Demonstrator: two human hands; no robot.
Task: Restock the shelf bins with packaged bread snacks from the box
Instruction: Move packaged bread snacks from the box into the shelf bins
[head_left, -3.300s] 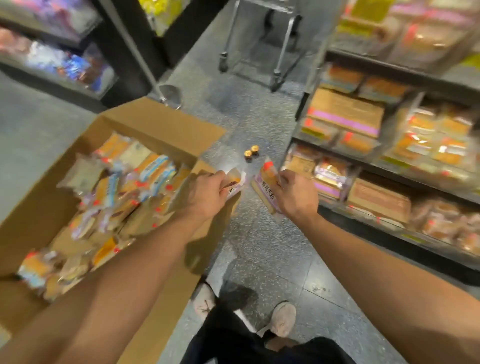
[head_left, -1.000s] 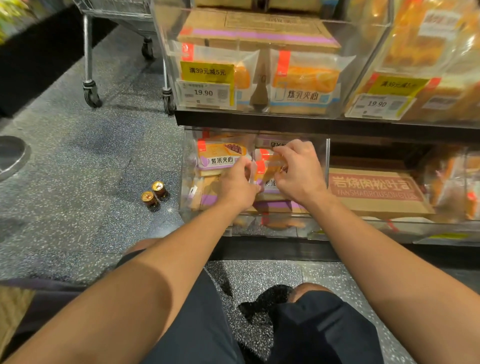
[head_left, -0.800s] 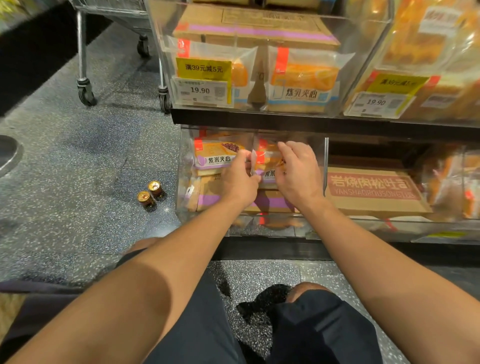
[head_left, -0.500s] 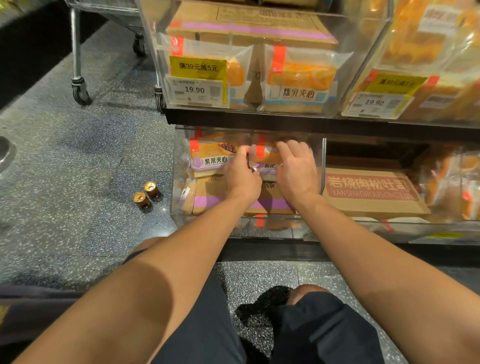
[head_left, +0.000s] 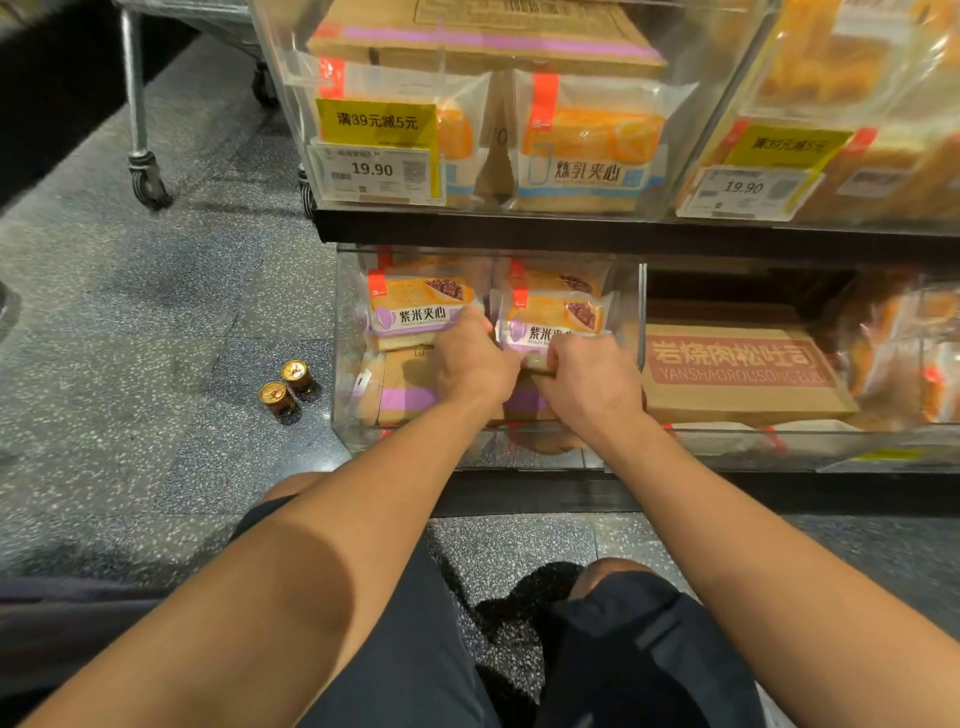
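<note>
On the bottom shelf stands a clear plastic bin (head_left: 344, 332), and both my hands are inside it. Two purple-labelled bread packets stand upright side by side on a flat purple-striped carton (head_left: 402, 399). My right hand (head_left: 592, 382) is curled round the bottom edge of the right packet (head_left: 558, 314). My left hand (head_left: 470, 361) sits between the packets and grips that packet's lower left corner, its knuckles against the left packet (head_left: 413, 312). More packets stand behind these two. The supply box is out of view.
Two small cans (head_left: 287, 387) stand on the floor left of the bin. A cart wheel (head_left: 148, 187) is at far left. Above are bins of orange-labelled packets (head_left: 589, 150) with price tags (head_left: 375, 167). A red-labelled carton (head_left: 737, 364) fills the neighbouring bin.
I turned from the box to the shelf with packets in hand. In the last second both hands slid down from the right packet's top to its bottom edge, and it now stands upright.
</note>
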